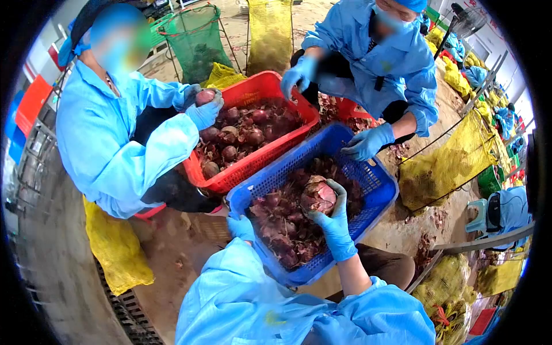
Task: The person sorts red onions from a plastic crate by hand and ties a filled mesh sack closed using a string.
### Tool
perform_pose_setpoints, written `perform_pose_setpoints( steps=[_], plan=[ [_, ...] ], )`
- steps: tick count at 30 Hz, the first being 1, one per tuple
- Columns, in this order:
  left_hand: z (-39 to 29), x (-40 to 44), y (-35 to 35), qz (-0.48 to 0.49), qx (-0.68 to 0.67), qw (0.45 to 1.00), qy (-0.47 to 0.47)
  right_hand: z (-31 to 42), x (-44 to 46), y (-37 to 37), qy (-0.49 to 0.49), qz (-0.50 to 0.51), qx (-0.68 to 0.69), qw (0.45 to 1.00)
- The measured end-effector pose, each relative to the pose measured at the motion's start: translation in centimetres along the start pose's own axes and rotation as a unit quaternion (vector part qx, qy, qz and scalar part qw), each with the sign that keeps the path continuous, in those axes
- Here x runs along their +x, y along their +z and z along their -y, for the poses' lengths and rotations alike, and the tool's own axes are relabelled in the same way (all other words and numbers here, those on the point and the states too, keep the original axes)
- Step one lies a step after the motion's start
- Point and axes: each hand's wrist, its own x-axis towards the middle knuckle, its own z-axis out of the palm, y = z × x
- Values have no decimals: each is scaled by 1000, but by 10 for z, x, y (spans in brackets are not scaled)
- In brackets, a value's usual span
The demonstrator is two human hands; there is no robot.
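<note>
My right hand (334, 225), in a blue glove dirtied at the fingers, grips a large red onion (318, 196) with flaking skin. It holds the onion above the blue plastic basket (372, 225), where red onions and loose skins (287, 230) lie. At that basket's left corner is my gloved left hand (240, 227), against or just beside the rim. Its fingers are mostly hidden, so their grip does not show.
A red basket (253, 163) of onions adjoins the blue one. On the left, a co-worker holds an onion (205, 97) in gloved hands. Another co-worker's hand (368, 142) is at the blue basket's far right rim. Yellow mesh bags (117, 247) and a green one (197, 49) stand around.
</note>
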Motion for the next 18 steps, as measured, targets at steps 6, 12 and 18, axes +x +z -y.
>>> perform_pose_setpoints(
  steps=[6,12,18],
  plan=[
    [0,1,1,14,-41,999,7,10,-3,4,-64,-32,-102,992],
    [-21,0,-7,39,-32,998,25,7,-18,-14,11,-96,90,991],
    [-31,6,-13,65,-32,997,34,36,-32,-96,112,-221,219,944]
  ],
)
